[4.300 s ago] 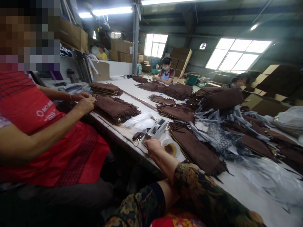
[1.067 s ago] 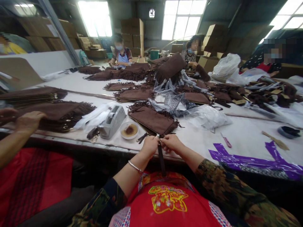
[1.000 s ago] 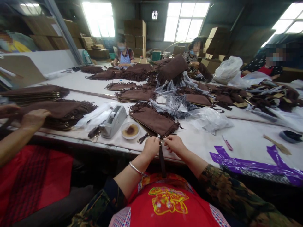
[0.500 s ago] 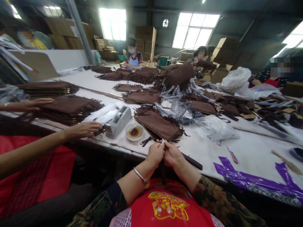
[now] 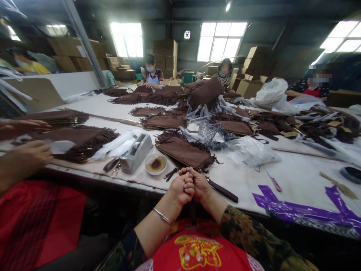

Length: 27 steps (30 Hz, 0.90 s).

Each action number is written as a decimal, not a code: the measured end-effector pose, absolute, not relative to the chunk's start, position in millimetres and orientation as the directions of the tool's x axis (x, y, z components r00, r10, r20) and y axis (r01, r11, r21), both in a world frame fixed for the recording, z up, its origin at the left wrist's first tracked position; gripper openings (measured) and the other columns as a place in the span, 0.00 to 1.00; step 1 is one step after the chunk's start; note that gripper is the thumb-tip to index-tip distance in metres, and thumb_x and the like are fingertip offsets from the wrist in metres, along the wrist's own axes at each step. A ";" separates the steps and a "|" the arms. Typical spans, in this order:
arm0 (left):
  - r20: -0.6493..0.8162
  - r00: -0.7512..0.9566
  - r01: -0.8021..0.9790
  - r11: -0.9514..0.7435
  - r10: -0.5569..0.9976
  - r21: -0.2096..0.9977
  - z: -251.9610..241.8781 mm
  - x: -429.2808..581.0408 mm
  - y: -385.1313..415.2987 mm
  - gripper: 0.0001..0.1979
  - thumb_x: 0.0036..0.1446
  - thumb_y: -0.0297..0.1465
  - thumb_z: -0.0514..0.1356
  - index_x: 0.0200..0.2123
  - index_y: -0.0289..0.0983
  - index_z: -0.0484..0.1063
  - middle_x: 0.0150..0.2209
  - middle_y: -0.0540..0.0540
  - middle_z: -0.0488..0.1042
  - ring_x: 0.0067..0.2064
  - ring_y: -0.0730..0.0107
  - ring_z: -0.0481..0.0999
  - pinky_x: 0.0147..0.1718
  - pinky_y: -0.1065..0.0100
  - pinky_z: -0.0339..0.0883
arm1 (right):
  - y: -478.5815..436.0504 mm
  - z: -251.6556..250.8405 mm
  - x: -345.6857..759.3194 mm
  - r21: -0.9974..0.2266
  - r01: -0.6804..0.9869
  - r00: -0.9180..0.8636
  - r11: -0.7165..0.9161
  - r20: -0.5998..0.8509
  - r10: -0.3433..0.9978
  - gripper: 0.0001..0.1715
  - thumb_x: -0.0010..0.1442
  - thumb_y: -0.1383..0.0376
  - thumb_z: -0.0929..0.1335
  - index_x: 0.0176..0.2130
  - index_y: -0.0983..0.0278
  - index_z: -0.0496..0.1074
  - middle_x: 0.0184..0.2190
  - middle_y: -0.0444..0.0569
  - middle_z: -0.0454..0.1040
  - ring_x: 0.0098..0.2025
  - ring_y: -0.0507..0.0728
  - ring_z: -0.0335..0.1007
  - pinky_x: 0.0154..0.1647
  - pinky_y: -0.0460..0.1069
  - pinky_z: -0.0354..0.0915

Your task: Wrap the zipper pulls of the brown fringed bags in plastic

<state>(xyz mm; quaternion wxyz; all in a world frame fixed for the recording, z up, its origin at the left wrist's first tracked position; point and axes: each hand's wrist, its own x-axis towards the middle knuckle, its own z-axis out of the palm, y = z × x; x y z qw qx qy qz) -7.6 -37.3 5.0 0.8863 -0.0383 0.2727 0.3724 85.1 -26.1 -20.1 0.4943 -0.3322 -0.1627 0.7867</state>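
Observation:
Just in front of a brown fringed bag [image 5: 184,150], at the table's near edge, both my hands are pressed together. My left hand [image 5: 182,188] is closed, its fingers curled in. Against it, my right hand [image 5: 200,185] is closed too. Something small shows at the fingertips, too small to make out. A dark strap [image 5: 222,190] lies on the table to the right of my hands, and a short strap with a zip pull hangs from the bag on their left.
Left of the bag are a white dish [image 5: 156,164] and a grey tape dispenser [image 5: 137,153]. A co-worker's hands [image 5: 26,160] are by stacked bags at far left. A pink-handled cutter [image 5: 275,183] and purple tape [image 5: 299,209] lie at right.
The view has shifted slightly. My left hand's fingers are curled more tightly against my right. The co-worker's nearer hand has moved left, away from the tape dispenser, with something white by it.

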 end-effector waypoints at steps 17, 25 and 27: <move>-0.490 -0.115 -0.047 0.488 0.864 0.872 -3.2 -26.7 -0.7 0.11 0.59 0.37 0.58 0.38 0.34 0.68 0.44 0.38 0.74 0.39 0.66 0.77 0.31 0.70 0.68 | -101.4 -36.3 224.4 -0.276 0.952 -0.086 0.130 0.166 0.982 0.19 0.59 0.67 0.65 0.51 0.64 0.71 0.48 0.58 0.72 0.51 0.65 0.64 0.51 0.57 0.59; -0.494 -0.248 -0.065 0.494 0.834 0.867 -8.0 -2.4 42.6 0.12 0.51 0.34 0.65 0.26 0.35 0.65 0.21 0.50 0.67 0.20 0.74 0.68 0.19 0.73 0.61 | -106.8 -41.9 219.9 -0.238 0.965 -0.086 0.113 0.117 0.989 0.05 0.60 0.67 0.64 0.37 0.61 0.71 0.35 0.52 0.71 0.41 0.60 0.66 0.41 0.51 0.59; -0.461 -0.281 -0.016 0.476 0.842 0.879 -10.8 -0.7 56.3 0.12 0.49 0.32 0.66 0.24 0.35 0.64 0.18 0.52 0.64 0.19 0.74 0.66 0.18 0.73 0.61 | -105.8 -42.0 219.1 -0.240 0.963 -0.096 0.122 0.117 0.988 0.05 0.59 0.68 0.64 0.36 0.61 0.70 0.36 0.52 0.71 0.42 0.61 0.66 0.41 0.51 0.59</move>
